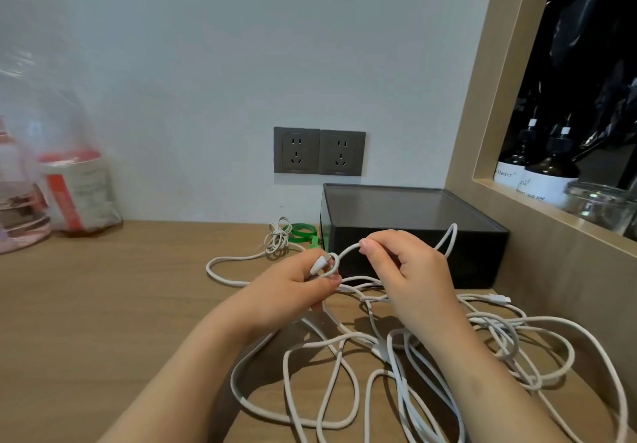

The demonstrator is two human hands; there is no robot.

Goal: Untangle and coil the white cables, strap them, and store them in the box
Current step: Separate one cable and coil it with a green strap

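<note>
Head view: pinching the plug (319, 265) of a white cable (348, 249) in the left hand (293, 287); pinching that cable's loop in the right hand (403, 266), just beside. Below, sprawled tangled across the worktop (103, 304), more white cables (344, 338); behind, against the wall, the dark box (413, 235), a green roll (303, 230) left of it.

REST | two grey wall sockets (319, 151) on the wall just beyond your fingers (370, 249) | clear bag (41, 115) holding a red-and-white packet (77, 189) far to their left | dark labelled bottles (548, 170) and glass jar (599, 206) in the wooden niche (489, 97) up to their right | wooden desk (103, 304) beneath them
</note>
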